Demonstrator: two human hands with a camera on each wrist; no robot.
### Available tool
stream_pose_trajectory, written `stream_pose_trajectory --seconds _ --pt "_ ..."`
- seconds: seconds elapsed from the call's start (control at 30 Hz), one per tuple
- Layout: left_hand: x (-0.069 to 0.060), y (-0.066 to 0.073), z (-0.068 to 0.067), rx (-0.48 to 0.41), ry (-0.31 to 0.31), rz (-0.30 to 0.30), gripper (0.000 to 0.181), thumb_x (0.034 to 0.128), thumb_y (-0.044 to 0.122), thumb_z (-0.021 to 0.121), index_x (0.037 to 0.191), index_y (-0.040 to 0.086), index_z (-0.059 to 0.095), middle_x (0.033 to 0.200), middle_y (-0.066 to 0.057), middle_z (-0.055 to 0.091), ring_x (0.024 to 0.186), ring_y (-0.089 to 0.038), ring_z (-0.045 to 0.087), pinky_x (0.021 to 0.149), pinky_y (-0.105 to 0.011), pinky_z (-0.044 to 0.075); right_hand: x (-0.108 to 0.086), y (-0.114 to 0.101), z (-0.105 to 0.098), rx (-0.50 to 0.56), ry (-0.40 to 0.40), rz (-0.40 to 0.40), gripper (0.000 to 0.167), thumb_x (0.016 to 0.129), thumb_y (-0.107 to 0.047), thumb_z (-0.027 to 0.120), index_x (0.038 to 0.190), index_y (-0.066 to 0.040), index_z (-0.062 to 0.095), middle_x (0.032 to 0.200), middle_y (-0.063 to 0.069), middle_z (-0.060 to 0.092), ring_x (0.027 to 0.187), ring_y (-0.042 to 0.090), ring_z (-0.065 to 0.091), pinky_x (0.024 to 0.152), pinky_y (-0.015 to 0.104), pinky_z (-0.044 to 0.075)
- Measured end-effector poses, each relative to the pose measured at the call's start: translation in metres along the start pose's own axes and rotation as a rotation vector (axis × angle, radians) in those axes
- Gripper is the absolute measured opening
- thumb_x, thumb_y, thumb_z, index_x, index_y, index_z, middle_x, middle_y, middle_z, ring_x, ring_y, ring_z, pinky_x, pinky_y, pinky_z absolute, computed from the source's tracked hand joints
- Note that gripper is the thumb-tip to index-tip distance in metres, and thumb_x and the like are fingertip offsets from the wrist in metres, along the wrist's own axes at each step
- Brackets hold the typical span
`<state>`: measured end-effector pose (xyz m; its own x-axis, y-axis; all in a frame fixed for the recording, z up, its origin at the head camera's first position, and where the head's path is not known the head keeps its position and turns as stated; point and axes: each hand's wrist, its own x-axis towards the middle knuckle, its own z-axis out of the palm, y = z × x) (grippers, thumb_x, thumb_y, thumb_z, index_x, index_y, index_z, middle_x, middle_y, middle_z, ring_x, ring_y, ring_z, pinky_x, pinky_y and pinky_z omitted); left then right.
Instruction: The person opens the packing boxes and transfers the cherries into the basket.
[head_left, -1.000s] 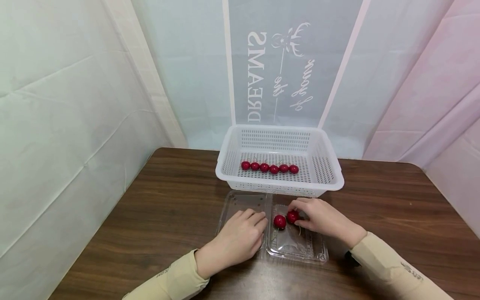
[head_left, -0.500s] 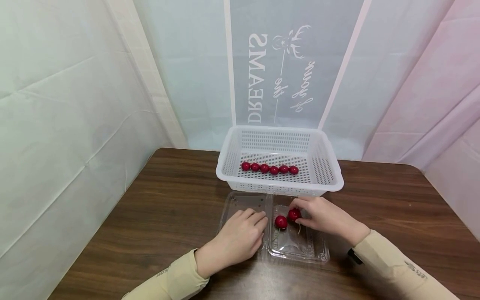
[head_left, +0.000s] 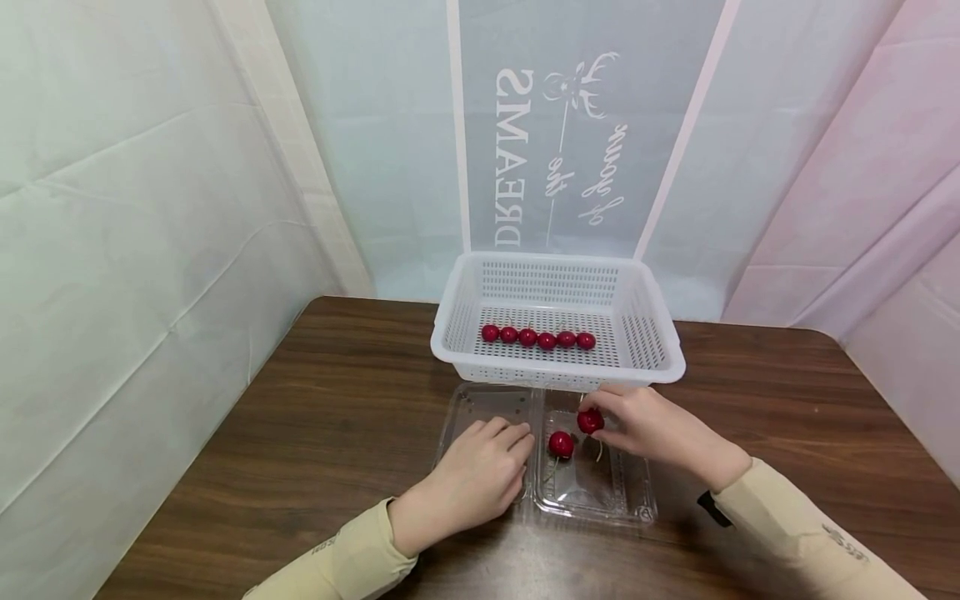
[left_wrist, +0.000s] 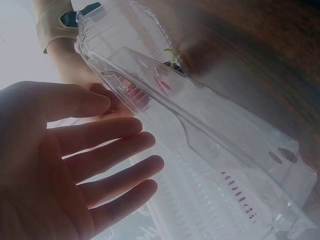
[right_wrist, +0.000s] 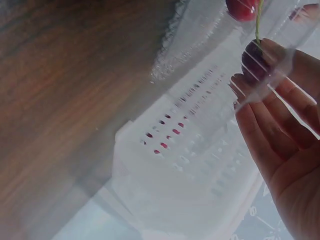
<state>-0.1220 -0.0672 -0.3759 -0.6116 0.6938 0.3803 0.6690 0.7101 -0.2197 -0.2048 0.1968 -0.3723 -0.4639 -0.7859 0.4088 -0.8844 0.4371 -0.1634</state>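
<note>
In the head view, my right hand [head_left: 651,427] pinches a dark red cherry [head_left: 590,421] between thumb and fingers, over the right half of a clear hinged plastic box [head_left: 581,490]. The right wrist view catches the same cherry [right_wrist: 253,62] and its green stem through the clear wall. A second cherry [head_left: 560,444] with a stem lies in that half, just left of the held one. My left hand [head_left: 480,471] is at the box's left half, palm down. Its fingers [left_wrist: 125,152] are extended and hold nothing in the left wrist view, beside the plastic wall.
Directly behind the clear box stands a white perforated basket [head_left: 558,372]. Several cherries [head_left: 547,340] lie in a row on its floor. Around them is a dark wooden table [head_left: 360,400], with a printed curtain [head_left: 570,192] hanging at its far edge.
My right hand, pinching the cherry, has shifted slightly away from me and to the right, so the two cherries are farther apart. The left hand stays in place.
</note>
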Motion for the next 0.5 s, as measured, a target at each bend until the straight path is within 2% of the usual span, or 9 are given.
stream_pose_trajectory --seconds 0.27,0.5 --pt "-0.001 0.0 0.001 -0.009 -0.004 0.001 0.029 0.0853 0.025 0.058 0.109 0.01 0.067 0.113 -0.002 0.066 0.097 -0.017 0.059 0.074 -0.03 0.047 0.002 -0.003 -0.009 -0.038 0.029 0.005 0.037 0.062 -0.008 0.085 0.094 -0.01 0.065 0.089 -0.003 0.065 0.076 0.007 0.061 0.064 0.024 0.052" --pt "0.0 0.0 0.002 -0.006 -0.004 0.003 0.029 0.0854 0.025 0.058 0.109 0.01 0.067 0.113 -0.002 0.066 0.097 -0.017 0.059 0.073 -0.03 0.047 0.005 -0.007 -0.022 -0.05 0.045 0.017 0.037 0.064 -0.006 0.084 0.095 -0.012 0.065 0.089 -0.004 0.064 0.077 0.006 0.062 0.064 0.023 0.052"
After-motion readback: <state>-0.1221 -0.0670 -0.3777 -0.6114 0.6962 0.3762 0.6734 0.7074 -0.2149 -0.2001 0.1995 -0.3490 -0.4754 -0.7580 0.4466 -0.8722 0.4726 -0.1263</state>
